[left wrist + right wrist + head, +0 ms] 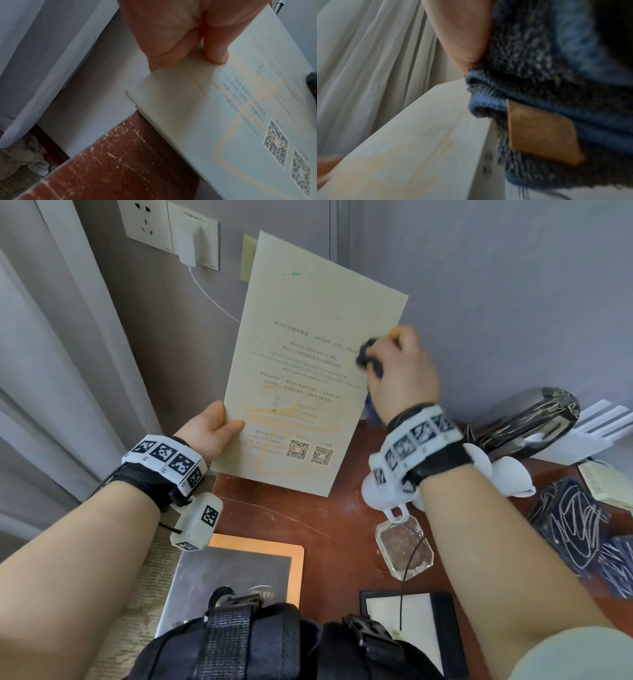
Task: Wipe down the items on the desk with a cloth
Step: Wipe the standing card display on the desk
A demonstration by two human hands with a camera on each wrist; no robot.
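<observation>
A cream printed card [308, 364] with two QR codes and orange scribbles is held tilted above the red-brown desk [342, 529]. My left hand [214, 429] pinches its lower left edge, thumb on the front; the left wrist view shows the thumb [216, 44] pressing the card [223, 128]. My right hand [400, 371] grips a bunched dark blue-grey cloth [370, 356] against the card's right edge. In the right wrist view the cloth [547, 81], with its tan label, sits against the card [419, 142].
A glass ashtray [404, 546], white cups [510, 477], a dark scribbled box [575, 529], a black kettle-like item [534, 419] and a white rack [589, 426] stand at right. A dark pad [226, 577] and a framed note [407, 621] lie near me. Curtain [51, 371] hangs left.
</observation>
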